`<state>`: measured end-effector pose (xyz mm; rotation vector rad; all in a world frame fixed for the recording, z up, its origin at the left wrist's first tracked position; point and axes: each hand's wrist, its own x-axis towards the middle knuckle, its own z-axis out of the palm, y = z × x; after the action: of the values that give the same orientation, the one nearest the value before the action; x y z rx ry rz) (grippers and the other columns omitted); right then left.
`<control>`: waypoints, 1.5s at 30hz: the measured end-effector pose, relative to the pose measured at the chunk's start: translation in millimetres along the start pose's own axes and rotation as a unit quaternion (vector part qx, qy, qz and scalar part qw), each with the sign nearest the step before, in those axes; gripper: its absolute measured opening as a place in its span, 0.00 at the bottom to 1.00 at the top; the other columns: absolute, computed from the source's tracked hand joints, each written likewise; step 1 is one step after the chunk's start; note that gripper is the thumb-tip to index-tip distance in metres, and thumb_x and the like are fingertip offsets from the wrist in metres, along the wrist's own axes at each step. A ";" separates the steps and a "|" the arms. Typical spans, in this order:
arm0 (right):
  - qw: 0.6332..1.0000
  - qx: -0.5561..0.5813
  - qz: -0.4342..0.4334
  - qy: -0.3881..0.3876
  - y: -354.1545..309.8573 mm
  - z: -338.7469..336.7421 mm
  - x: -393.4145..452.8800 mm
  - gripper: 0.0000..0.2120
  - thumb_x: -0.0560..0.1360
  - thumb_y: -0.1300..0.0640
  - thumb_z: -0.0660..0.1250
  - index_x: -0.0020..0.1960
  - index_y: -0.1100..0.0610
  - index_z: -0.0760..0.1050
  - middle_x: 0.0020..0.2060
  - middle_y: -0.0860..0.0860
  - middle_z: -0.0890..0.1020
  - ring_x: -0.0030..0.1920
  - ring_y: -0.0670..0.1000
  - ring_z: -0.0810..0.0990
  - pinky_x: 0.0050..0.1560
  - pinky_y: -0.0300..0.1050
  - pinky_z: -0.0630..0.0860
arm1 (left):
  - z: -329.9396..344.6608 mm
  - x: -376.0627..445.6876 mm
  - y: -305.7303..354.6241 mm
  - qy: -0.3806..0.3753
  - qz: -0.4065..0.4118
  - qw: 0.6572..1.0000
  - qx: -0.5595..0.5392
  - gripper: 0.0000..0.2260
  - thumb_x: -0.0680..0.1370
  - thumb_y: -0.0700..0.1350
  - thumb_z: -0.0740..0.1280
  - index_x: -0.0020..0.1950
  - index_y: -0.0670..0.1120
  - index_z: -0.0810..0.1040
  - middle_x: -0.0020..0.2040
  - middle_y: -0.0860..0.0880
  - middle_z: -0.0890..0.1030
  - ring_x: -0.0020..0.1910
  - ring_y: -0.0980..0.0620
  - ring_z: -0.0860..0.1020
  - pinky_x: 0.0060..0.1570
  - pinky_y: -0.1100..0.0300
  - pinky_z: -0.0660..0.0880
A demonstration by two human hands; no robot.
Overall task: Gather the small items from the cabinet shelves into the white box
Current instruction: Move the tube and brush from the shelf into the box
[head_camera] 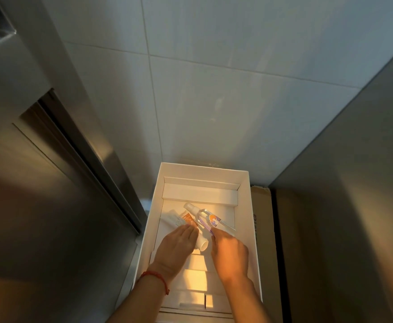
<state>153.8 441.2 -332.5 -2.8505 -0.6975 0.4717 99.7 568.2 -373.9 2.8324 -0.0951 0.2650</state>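
Nearest, both forearms reach into the white box (246, 206); a red string bracelet (153, 276) circles the left wrist. The left hand (177, 245) lies flat with straight fingers on the white tube (186, 221), whose cap points toward the box's near edge. The right hand (229, 250) seems to pinch the near end of the clear bottle (208, 217), though its fingertips are hidden, so the grip is uncertain. Both items lie mid-box, crossing. Risk: the bottle could roll against the tube if let go at an angle. Beyond, a folded white insert (200, 193) fills the far end. A cardboard carton (263, 229) touches the box's right side; a tiled wall (214, 89) rises behind.
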 end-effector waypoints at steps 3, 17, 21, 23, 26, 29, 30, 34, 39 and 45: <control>1.000 0.003 -0.001 -0.011 1.2 4.1 2.6 0.17 0.82 0.52 0.56 0.70 0.49 0.67 0.63 0.48 0.76 0.59 0.49 0.78 0.55 0.39 0.75 | 2.9 -2.8 0.1 -0.032 0.001 0.999 -0.004 0.29 0.40 0.47 0.84 0.39 0.42 0.84 0.38 0.47 0.84 0.36 0.53 0.84 0.38 0.62 0.79; 0.997 -0.027 -0.034 -0.069 3.7 16.0 9.2 0.16 0.81 0.57 0.55 0.68 0.51 0.69 0.63 0.51 0.77 0.60 0.52 0.77 0.57 0.42 0.73 | 13.4 -3.1 -1.1 -0.151 -0.025 0.988 0.004 0.28 0.37 0.46 0.84 0.35 0.44 0.83 0.36 0.49 0.84 0.36 0.55 0.83 0.35 0.64 0.79; 0.995 -0.042 -0.036 -0.081 5.4 21.3 13.5 0.17 0.81 0.59 0.56 0.69 0.52 0.69 0.63 0.52 0.76 0.60 0.52 0.77 0.57 0.43 0.73 | 12.9 -3.9 -0.6 -0.178 -0.037 0.983 0.026 0.30 0.36 0.47 0.84 0.36 0.44 0.84 0.37 0.49 0.84 0.36 0.55 0.83 0.35 0.65 0.78; 0.994 -0.045 -0.037 -0.091 5.8 25.3 15.2 0.17 0.81 0.59 0.56 0.69 0.53 0.69 0.63 0.52 0.76 0.60 0.53 0.77 0.57 0.44 0.74 | 6.4 -1.1 3.3 -0.181 -0.045 0.982 0.039 0.30 0.43 0.46 0.85 0.43 0.42 0.84 0.43 0.46 0.84 0.43 0.54 0.83 0.42 0.65 0.78; 0.993 -0.047 -0.034 -0.100 6.3 27.8 15.9 0.16 0.81 0.58 0.56 0.68 0.54 0.69 0.62 0.53 0.76 0.59 0.53 0.78 0.58 0.45 0.75 | -2.1 -0.1 5.2 -0.198 -0.043 0.977 0.061 0.25 0.77 0.41 0.66 0.73 0.39 0.63 0.73 0.41 0.65 0.72 0.49 0.63 0.70 0.61 0.58; 0.994 -0.044 -0.032 -0.093 7.0 28.1 14.8 0.15 0.81 0.60 0.56 0.67 0.54 0.70 0.61 0.53 0.77 0.58 0.54 0.78 0.57 0.45 0.75 | -3.7 -1.6 7.9 -0.205 -0.048 0.976 0.063 0.24 0.82 0.42 0.56 0.77 0.43 0.54 0.77 0.44 0.54 0.76 0.49 0.53 0.73 0.60 0.48; 0.995 -0.044 -0.036 -0.083 7.2 27.7 14.1 0.15 0.81 0.60 0.56 0.66 0.53 0.70 0.61 0.52 0.77 0.58 0.53 0.78 0.57 0.45 0.75 | -2.6 -3.0 7.9 -0.199 -0.048 0.976 0.068 0.24 0.82 0.42 0.56 0.77 0.43 0.53 0.77 0.44 0.54 0.76 0.49 0.52 0.73 0.59 0.48; 0.998 -0.021 -0.058 -0.031 6.4 21.6 10.6 0.16 0.82 0.57 0.54 0.68 0.52 0.69 0.63 0.50 0.76 0.59 0.52 0.77 0.57 0.42 0.73 | -3.3 -3.3 6.3 -0.193 -0.058 0.975 0.092 0.23 0.82 0.43 0.55 0.76 0.42 0.54 0.77 0.43 0.55 0.76 0.47 0.52 0.74 0.55 0.48; 0.995 0.004 -0.059 0.074 1.4 15.7 2.7 0.10 0.74 0.52 0.69 0.55 0.52 0.79 0.50 0.49 0.83 0.46 0.50 0.83 0.43 0.40 0.78 | -18.2 -2.4 12.4 -0.112 -0.080 0.989 0.056 0.24 0.63 0.48 0.80 0.55 0.41 0.81 0.56 0.42 0.81 0.57 0.48 0.79 0.57 0.60 0.74; 0.991 0.011 -0.067 0.116 -2.5 9.7 -16.2 0.19 0.59 0.50 0.80 0.48 0.53 0.84 0.46 0.50 0.85 0.42 0.49 0.85 0.36 0.39 0.80 | -22.2 -5.4 23.9 -0.079 -0.093 0.992 0.020 0.27 0.48 0.52 0.84 0.43 0.45 0.85 0.43 0.48 0.85 0.41 0.52 0.84 0.41 0.59 0.79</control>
<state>135.9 436.6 -336.7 -2.7528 -0.8256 0.1237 88.5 552.2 -347.3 2.8740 0.1413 0.0017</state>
